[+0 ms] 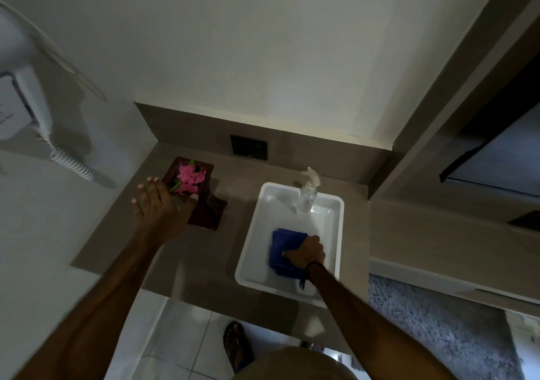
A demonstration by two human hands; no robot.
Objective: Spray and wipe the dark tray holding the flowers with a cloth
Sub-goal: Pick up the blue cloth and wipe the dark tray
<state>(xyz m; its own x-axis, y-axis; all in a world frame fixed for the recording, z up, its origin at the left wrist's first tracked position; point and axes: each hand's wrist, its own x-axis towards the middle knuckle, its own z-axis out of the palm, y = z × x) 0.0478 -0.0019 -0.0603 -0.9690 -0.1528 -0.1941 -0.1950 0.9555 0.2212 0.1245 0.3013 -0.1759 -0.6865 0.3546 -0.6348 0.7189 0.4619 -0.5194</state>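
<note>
A dark reddish-brown tray (208, 213) lies on the brown counter at the left, with pink flowers (190, 177) and green leaves on its far end. My left hand (159, 204) hovers over the tray's near left part with fingers spread, and I cannot tell if it touches the tray. A folded blue cloth (282, 248) rests inside a white plastic bin (336, 225). My right hand (306, 252) grips the cloth's right edge. A clear spray bottle (306, 195) with a white trigger stands in the bin's far end.
A dark wall socket (249, 147) sits on the backsplash behind the trays. A white wall-mounted hair dryer (35, 111) with a coiled cord hangs at the left. The counter's front edge (263, 318) is near my body; tiled floor and my sandalled foot (237, 344) lie below.
</note>
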